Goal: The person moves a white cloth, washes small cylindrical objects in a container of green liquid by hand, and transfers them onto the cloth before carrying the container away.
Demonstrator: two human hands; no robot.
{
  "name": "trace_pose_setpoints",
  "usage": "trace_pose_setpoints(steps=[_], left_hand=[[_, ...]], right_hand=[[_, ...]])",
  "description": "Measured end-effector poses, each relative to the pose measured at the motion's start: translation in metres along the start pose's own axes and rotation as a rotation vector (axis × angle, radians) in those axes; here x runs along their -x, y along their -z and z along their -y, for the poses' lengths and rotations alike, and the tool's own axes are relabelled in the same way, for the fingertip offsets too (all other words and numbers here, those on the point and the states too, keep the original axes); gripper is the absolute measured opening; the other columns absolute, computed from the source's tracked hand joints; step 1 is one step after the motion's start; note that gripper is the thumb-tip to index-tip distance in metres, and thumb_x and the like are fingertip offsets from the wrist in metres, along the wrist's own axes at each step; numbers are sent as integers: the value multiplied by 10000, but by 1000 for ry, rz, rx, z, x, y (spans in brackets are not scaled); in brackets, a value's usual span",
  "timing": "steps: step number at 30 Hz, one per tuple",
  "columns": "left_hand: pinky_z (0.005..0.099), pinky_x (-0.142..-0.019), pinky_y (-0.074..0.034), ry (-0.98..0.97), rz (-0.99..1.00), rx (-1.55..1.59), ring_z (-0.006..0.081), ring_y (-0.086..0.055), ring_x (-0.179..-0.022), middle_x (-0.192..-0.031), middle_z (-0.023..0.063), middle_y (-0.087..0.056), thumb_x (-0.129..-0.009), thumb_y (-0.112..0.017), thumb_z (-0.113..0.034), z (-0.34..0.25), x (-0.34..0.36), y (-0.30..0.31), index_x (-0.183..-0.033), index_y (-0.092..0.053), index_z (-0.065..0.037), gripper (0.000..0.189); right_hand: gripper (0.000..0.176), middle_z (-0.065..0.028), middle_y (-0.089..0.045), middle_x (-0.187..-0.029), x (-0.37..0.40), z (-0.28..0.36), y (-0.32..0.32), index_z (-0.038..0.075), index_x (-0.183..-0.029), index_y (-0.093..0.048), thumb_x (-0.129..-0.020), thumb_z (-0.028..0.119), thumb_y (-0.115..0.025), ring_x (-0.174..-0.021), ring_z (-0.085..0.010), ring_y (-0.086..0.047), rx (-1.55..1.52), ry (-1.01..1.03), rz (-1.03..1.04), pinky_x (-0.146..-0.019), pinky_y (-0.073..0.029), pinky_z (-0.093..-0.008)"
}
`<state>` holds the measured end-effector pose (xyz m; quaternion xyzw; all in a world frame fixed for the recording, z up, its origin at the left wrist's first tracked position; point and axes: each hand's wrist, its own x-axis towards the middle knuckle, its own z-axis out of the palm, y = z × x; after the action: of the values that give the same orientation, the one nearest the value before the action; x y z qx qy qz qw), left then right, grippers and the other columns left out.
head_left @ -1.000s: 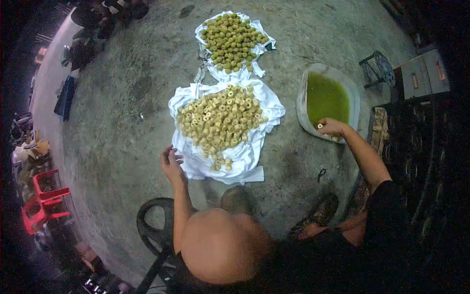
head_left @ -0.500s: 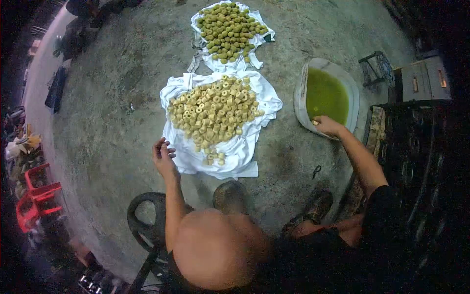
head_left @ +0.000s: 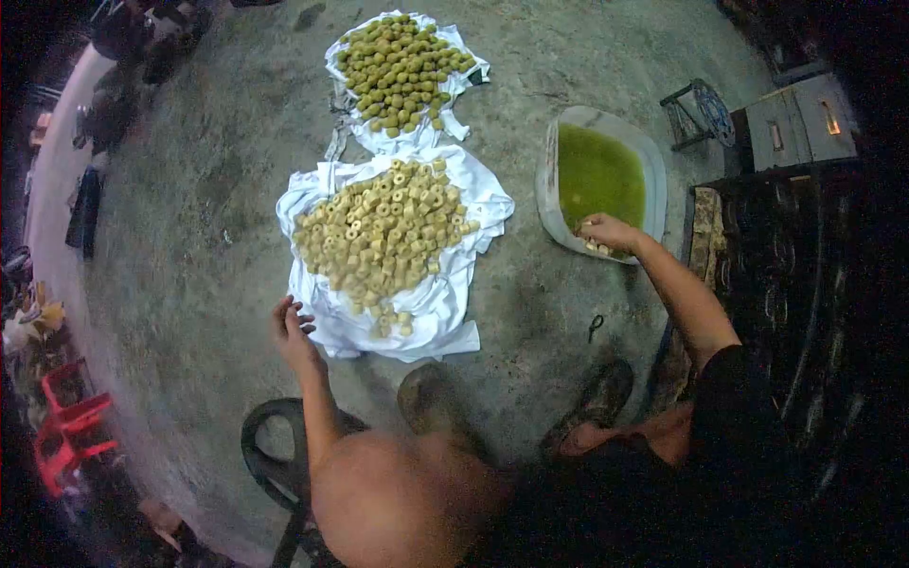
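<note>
My right hand (head_left: 614,232) is at the near rim of a translucent plastic tub (head_left: 547,194) of green liquid (head_left: 601,170). Its fingers are closed around several small pale yellow pieces (head_left: 594,246), which show below the fingertips. My left hand (head_left: 294,331) hangs beside the lower left edge of a white cloth (head_left: 488,204), holding nothing, its fingers loosely bent and apart. On that cloth is a heap of pale yellow, short cylindrical pieces (head_left: 383,227), many with a hole through the middle. Whether they are fruit is hard to tell.
Farther off, round greenish-brown balls (head_left: 398,71) lie on another white cloth (head_left: 462,128). A small stool (head_left: 701,114) and a cabinet (head_left: 791,133) stand at the right. A small dark loop (head_left: 595,327) lies on the concrete floor. Red plastic furniture (head_left: 76,421) is at the left.
The view has shifted, so the cloths and tub appear farther left. More pale pieces now show under my right hand at the tub rim. My left hand stays beside the cloth.
</note>
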<state>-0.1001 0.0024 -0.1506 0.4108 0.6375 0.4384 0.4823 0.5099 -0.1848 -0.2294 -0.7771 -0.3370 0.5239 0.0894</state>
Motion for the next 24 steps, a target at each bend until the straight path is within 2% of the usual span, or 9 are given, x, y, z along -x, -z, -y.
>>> trace_pose_setpoints(steps=[4,7,10,13,16,18,19,20,24], left_hand=[[245,-643,-452,-28,24,-26,109,-584,-762,-1043,70,-629,-994,-505,-158,-5,-5,-7,-1177,-610,-56,235],[242,-639,-451,-50,68,-17,111,-589,-759,-1033,72,-631,-989,-509,-159,-6,-4,-13,-1179,-611,-52,240],[247,-646,-452,-54,71,-14,117,-587,-751,-1021,73,-633,-982,-519,-166,-4,-8,-16,-1184,-615,-57,249],[254,-656,-454,-39,85,-30,124,-587,-753,-1017,74,-634,-979,-523,-173,-6,-12,-15,-1190,-615,-59,257],[260,-667,-457,-21,72,-33,131,-588,-753,-1020,76,-633,-978,-524,-177,-10,-13,-15,-1185,-613,-48,259],[260,-667,-457,-13,75,-23,132,-590,-760,-1021,78,-634,-977,-526,-175,-9,-16,-14,-1182,-611,-39,260],[261,-668,-457,-10,73,-19,133,-591,-763,-1022,79,-635,-977,-528,-175,-10,-16,-14,-1180,-611,-35,260],[262,-666,-458,-8,46,-38,132,-590,-773,-1029,83,-636,-976,-533,-173,-11,-16,-15,-1179,-611,-28,261],[257,-672,-453,14,11,-4,126,-579,-768,-1031,92,-635,-982,-532,-174,-13,-25,-22,-1190,-606,-21,268]], right_hand=[[393,-188,-708,-991,45,60,-11,13,-1108,-671,-825,286,-653,-917,-279,-675,407,174,-98,-801,-512,-390],[382,-201,-710,-986,48,62,-12,6,-1095,-676,-810,260,-678,-907,-283,-688,436,273,-125,-788,-516,-390],[355,-169,-714,-912,57,66,-14,-8,-1050,-680,-783,225,-706,-845,-265,-684,296,250,-162,-767,-513,-389],[247,-122,-707,-835,43,38,-17,-2,-942,-690,-825,214,-713,-784,-201,-668,161,265,-240,-733,-515,-357],[358,-45,-710,-841,28,18,-9,48,-980,-710,-830,373,-735,-713,-119,-642,-119,53,-131,-658,-522,-301],[325,-23,-698,-821,26,4,6,62,-948,-703,-888,381,-686,-660,-102,-620,-221,148,-249,-612,-507,-284],[319,-12,-691,-811,32,20,9,69,-932,-700,-916,385,-662,-634,-94,-609,-270,198,-304,-589,-499,-275],[317,-17,-674,-839,46,33,21,71,-907,-676,-979,364,-581,-664,-103,-604,-434,104,-272,-547,-491,-286],[344,-61,-629,-980,87,135,46,68,-1025,-594,-978,408,-578,-712,-122,-582,-728,383,-101,-463,-481,-223]])
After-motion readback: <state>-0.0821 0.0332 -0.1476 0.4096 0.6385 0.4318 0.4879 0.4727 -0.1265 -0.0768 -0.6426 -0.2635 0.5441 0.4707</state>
